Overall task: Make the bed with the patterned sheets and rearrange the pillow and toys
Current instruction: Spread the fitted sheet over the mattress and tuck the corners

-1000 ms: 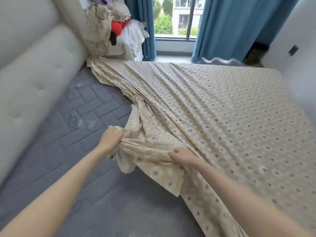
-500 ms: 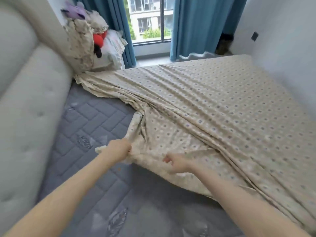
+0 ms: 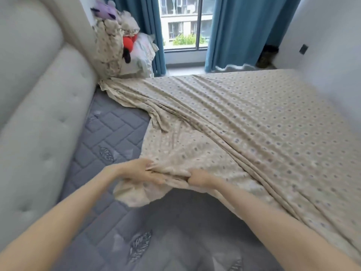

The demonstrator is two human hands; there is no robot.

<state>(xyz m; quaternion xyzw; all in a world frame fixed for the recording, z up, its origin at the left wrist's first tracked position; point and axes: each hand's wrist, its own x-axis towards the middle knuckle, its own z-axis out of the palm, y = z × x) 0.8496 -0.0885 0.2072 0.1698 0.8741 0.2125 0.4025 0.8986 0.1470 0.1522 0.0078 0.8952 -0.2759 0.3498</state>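
Mattress (image 3: 109, 132) taken as our reference: grey and quilted, with its cover bare along the headboard side and across the near end.

Patterned sheet (image 3: 244, 118): we see beige cloth with small dots spread over most of the mattress, away from the headboard side. It lies fairly flat toward the far end and is drawn into long diagonal folds that run down to the hands. One loose corner hangs in a rumpled flap onto the bare mattress just below the hands.

Left hand (image 3: 136, 172): over the near middle of the mattress. We read the thumb on top and the fingers beneath, pinching a gathered fold at the sheet's edge. Motion blur softens the fingertips.

Right hand (image 3: 199, 178): just beside the left hand on the same fold, with its fingers curled tight into the cloth in a closed fistful.

Headboard (image 3: 39, 114): pale, padded and tufted, running along one long side of the mattress.

Beyond the mattress's far headboard corner we note a heap: a white frilled pillow (image 3: 142, 53), a red toy (image 3: 129, 43) against it, a purple toy (image 3: 105, 11) on top, and more crumpled patterned cloth.

Past the far end of the mattress are blue curtains (image 3: 244, 32) and a window (image 3: 183, 22).
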